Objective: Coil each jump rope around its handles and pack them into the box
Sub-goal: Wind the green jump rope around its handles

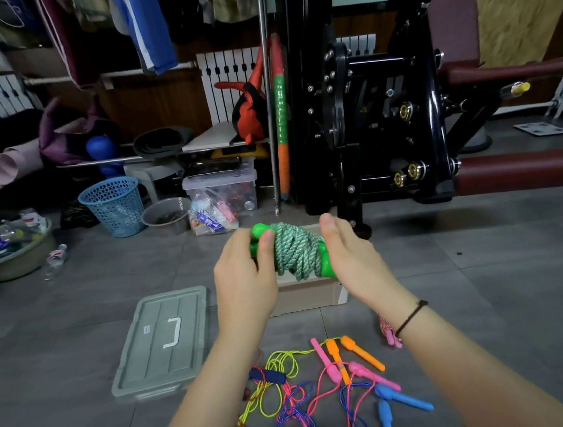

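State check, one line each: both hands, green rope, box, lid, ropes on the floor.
left hand: grips the green rope's left end
right hand: holds its right end
green rope: coiled round its handles, held above the box
box: on floor, inside hidden by hands
lid: flat on floor, left of box
loose ropes: uncoiled, tangled on floor
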`<state>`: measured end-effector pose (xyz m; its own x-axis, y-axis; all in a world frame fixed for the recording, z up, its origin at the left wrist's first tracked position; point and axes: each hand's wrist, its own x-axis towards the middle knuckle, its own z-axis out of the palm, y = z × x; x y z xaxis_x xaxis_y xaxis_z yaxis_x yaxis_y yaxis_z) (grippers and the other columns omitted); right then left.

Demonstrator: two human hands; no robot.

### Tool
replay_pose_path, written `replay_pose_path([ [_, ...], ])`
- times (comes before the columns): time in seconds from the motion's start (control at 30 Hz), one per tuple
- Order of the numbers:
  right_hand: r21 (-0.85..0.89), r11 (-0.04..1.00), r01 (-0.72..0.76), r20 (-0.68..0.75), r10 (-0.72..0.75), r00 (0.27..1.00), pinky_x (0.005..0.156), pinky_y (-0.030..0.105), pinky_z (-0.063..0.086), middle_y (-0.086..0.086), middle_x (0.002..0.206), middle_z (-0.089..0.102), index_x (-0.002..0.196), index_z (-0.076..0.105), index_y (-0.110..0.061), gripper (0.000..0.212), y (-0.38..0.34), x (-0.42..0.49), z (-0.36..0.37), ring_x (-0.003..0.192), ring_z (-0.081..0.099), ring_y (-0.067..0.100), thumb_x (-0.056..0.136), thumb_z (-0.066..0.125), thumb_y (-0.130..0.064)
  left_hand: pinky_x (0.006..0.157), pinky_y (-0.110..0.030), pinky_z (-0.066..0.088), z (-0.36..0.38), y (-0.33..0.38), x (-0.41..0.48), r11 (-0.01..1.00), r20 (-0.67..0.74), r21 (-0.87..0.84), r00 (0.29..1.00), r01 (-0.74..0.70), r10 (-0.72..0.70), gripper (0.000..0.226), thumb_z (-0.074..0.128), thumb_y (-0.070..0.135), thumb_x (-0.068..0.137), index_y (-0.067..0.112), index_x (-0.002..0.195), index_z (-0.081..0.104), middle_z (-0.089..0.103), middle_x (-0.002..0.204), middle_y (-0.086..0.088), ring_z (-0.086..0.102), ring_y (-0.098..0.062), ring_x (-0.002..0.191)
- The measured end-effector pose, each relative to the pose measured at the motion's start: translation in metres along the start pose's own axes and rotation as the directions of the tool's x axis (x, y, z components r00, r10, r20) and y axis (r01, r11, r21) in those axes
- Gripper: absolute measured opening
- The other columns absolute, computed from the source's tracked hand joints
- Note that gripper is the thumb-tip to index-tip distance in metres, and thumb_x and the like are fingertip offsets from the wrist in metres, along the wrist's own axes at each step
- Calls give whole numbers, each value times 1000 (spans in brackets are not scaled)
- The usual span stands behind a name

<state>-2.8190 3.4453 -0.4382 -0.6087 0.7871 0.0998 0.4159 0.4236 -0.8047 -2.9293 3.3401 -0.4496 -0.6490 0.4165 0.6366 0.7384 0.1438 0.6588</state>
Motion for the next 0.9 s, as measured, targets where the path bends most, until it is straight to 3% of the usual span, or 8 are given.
replay_pose_path([
  [0.1,149,989,-14,-76,26,997,72,42,56,-4,115,55,137,32,-38,65,3,2,4,88,62,19,85,18,-74,61,-26,29,0,2,-5,995,-2,-85,998,56,-57,10,49,32,96,23,91,47,53,70,14,52,-3,67],
  [0.2,167,986,12,-202,22,979,82,42,48,0,102,59,135,29,-35,63,12,7,4,96,58,25,85,17,-73,57,-35,31,-3,-2,-6,997,77,-79,997,22,-16,22,40,36,93,24,110,39,52,59,7,53,-17,60],
  [0.33,100,985,138,-324,-99,941,67,36,39,-4,64,53,136,25,-30,55,7,3,3,72,56,22,92,21,-62,52,-37,30,-6,-1,-3,998,119,1,991,-61,61,29,26,36,94,30,120,39,43,48,5,49,-21,51],
  [0.4,45,982,183,-369,-154,916,65,36,40,-5,58,51,137,23,-28,64,4,3,3,66,56,21,87,19,-68,55,-40,37,-7,-2,1,997,121,-80,993,1,9,29,26,37,94,33,118,42,42,49,4,47,-21,51],
  [0.5,-33,971,237,-420,-229,878,56,35,41,-6,49,47,138,22,-24,74,7,6,-1,51,52,16,81,13,-71,63,-46,47,-6,-3,4,961,219,-215,967,176,-128,26,31,42,92,39,110,49,50,69,-15,49,-24,62],
  [0.63,-130,952,276,-474,-304,826,50,37,40,-6,43,41,139,25,-18,72,9,9,-6,42,45,14,86,18,-66,47,-14,41,5,6,1,764,305,-453,885,460,-353,21,36,21,100,24,99,56,52,75,2,47,-8,57],
  [0.73,-153,929,336,-516,-365,775,47,31,34,-9,42,39,137,32,-15,63,11,10,-9,40,42,10,90,24,-56,38,-12,33,8,15,-3,639,335,-522,824,566,-456,23,33,13,101,14,96,55,49,70,4,42,1,41],
  [0.9,-156,882,445,-587,-445,677,41,33,33,-10,45,41,128,45,-9,43,9,12,-13,39,41,10,94,28,-29,37,-10,12,12,20,-4,348,464,-587,655,732,-596,25,39,21,98,21,85,61,38,50,6,26,-2,32],
])
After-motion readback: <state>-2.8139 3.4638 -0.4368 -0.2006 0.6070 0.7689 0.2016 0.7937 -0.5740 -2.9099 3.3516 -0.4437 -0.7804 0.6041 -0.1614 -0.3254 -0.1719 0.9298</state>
